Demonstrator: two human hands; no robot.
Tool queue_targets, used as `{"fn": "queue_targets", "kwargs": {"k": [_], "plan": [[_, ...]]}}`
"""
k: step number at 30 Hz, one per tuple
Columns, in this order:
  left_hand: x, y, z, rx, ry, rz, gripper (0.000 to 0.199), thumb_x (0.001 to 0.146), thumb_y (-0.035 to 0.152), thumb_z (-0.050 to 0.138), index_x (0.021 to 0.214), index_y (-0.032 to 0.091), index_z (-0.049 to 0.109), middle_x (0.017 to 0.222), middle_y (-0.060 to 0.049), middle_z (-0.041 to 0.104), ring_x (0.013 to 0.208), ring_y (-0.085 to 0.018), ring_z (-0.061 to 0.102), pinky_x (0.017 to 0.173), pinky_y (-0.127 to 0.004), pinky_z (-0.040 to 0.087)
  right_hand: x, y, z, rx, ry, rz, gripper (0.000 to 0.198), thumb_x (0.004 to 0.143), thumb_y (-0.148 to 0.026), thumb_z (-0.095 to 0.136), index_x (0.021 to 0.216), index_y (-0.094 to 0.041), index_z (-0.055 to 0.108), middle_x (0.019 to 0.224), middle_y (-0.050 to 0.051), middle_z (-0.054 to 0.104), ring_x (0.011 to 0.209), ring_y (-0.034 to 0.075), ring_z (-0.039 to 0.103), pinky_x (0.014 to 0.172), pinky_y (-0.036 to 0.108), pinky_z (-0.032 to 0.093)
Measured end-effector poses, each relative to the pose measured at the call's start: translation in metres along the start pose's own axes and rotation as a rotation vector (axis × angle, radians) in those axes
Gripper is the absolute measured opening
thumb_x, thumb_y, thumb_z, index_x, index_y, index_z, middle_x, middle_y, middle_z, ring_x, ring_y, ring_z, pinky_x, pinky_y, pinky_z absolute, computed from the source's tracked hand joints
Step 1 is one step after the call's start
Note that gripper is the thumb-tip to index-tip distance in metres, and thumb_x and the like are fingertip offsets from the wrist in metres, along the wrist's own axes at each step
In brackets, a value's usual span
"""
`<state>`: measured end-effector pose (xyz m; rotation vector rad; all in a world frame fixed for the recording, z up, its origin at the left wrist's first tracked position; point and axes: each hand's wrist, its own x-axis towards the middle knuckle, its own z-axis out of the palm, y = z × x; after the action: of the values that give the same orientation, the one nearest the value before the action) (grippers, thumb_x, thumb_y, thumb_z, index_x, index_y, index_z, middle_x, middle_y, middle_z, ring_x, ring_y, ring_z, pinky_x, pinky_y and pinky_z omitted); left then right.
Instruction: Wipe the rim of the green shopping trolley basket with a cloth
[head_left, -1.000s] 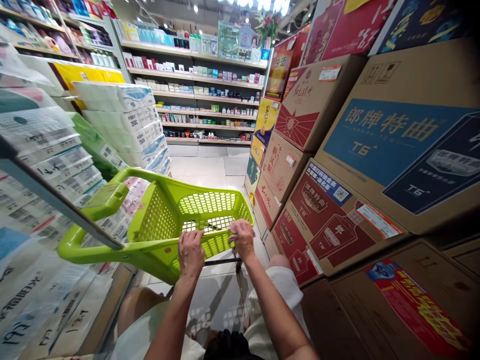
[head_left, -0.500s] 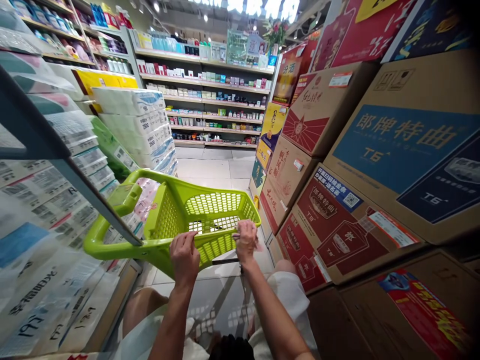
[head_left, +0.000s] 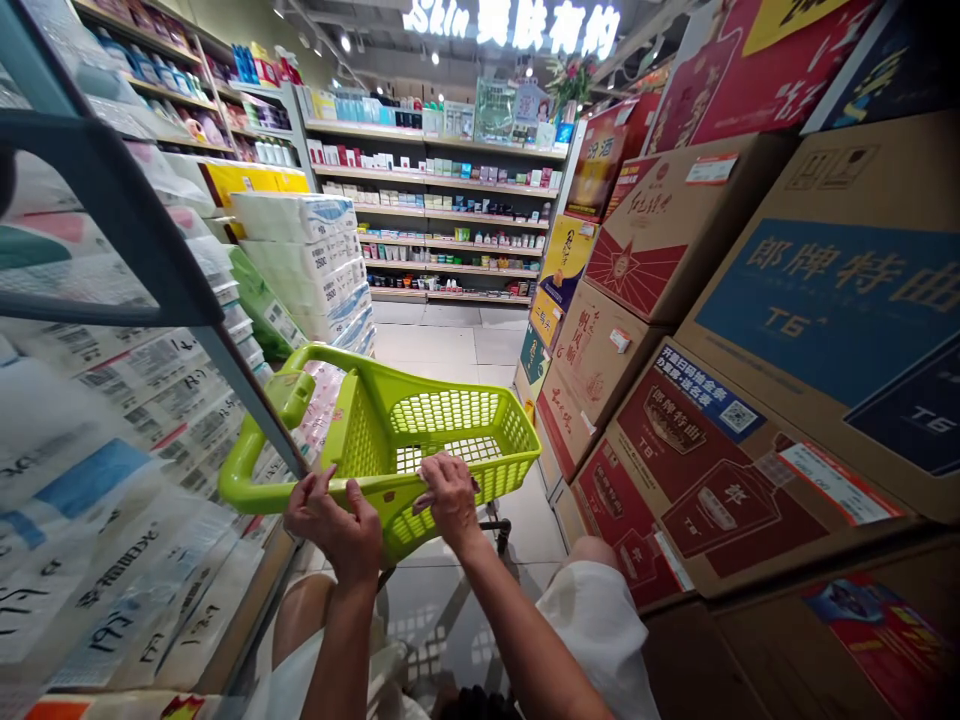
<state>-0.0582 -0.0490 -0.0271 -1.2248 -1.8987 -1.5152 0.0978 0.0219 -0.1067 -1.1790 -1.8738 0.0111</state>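
A lime-green shopping cart (head_left: 352, 420) with a perforated plastic basket stands sideways in front of me. My left hand (head_left: 337, 525) has its fingers bent over the near rim, close to the foot of a grey metal pole (head_left: 259, 410) that rises to the upper left. Farther right along that rim is my right hand (head_left: 450, 495), closed around a crumpled pinkish-grey cloth (head_left: 424, 502) pressed against the cart. Only the edges of the cloth show past the fingers. No goods show inside the basket.
Stacked cardboard cartons (head_left: 675, 440) wall the right side. Wrapped paper packs (head_left: 300, 260) and plastic-wrapped bundles (head_left: 127, 590) pile up on the left. Shelves of small boxes and bottles (head_left: 442, 180) stand across the tiled floor (head_left: 442, 345). A cart wheel (head_left: 504, 530) shows below.
My right hand has slid left along the rim with the cloth. My left hand has shifted left toward the pole. The view has turned slightly, so the cart appears farther right.
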Motion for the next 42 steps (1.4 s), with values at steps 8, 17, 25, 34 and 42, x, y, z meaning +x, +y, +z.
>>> {"fn": "queue_targets", "kwargs": {"k": [8, 17, 25, 34, 42], "plan": [[-0.003, -0.004, -0.004, -0.053, 0.017, -0.038, 0.035, 0.097, 0.027, 0.045, 0.129, 0.014, 0.05, 0.145, -0.025, 0.044, 0.142, -0.033, 0.038, 0.118, -0.058, 0.028, 0.007, -0.035, 0.001, 0.051, -0.025, -0.026, 0.019, 0.091, -0.015, 0.06, 0.108, -0.024, 0.066, 0.109, 0.007, 0.066, 0.104, 0.024, 0.055, 0.096, 0.036, 0.043], [-0.006, -0.008, -0.005, -0.152, 0.084, -0.113, 0.034, 0.1, 0.03, 0.038, 0.129, 0.015, 0.049, 0.133, -0.02, 0.057, 0.132, -0.028, 0.053, 0.114, -0.052, 0.038, 0.023, -0.101, 0.01, 0.164, -0.088, -0.171, 0.026, 0.094, -0.022, 0.061, 0.12, -0.024, 0.064, 0.117, 0.007, 0.066, 0.108, 0.022, 0.057, 0.095, 0.034, 0.048], [-0.008, -0.016, -0.011, -0.351, 0.045, -0.156, 0.036, 0.101, 0.034, 0.04, 0.131, 0.016, 0.048, 0.129, -0.017, 0.061, 0.125, -0.026, 0.058, 0.112, -0.049, 0.042, 0.005, -0.027, 0.006, 0.038, 0.071, -0.016, 0.03, 0.092, -0.016, 0.06, 0.119, -0.026, 0.068, 0.125, 0.008, 0.068, 0.125, 0.026, 0.056, 0.117, 0.051, 0.033], [-0.014, -0.006, -0.01, -0.293, 0.001, -0.154, 0.036, 0.101, 0.036, 0.038, 0.13, 0.017, 0.05, 0.126, -0.015, 0.06, 0.124, -0.026, 0.056, 0.109, -0.048, 0.043, -0.019, -0.08, 0.034, 0.167, 0.112, -0.218, 0.057, 0.093, -0.02, 0.062, 0.148, -0.021, 0.047, 0.144, 0.016, 0.052, 0.142, 0.028, 0.043, 0.112, 0.048, 0.047], [-0.012, 0.01, -0.008, -0.219, -0.174, 0.074, 0.032, 0.103, 0.033, 0.031, 0.108, 0.018, 0.06, 0.106, -0.01, 0.067, 0.105, -0.022, 0.06, 0.101, -0.041, 0.042, -0.044, -0.061, 0.048, 0.109, 0.301, -0.027, 0.041, 0.096, -0.02, 0.055, 0.137, -0.025, 0.054, 0.126, 0.015, 0.059, 0.123, 0.028, 0.055, 0.105, 0.048, 0.049]]}}
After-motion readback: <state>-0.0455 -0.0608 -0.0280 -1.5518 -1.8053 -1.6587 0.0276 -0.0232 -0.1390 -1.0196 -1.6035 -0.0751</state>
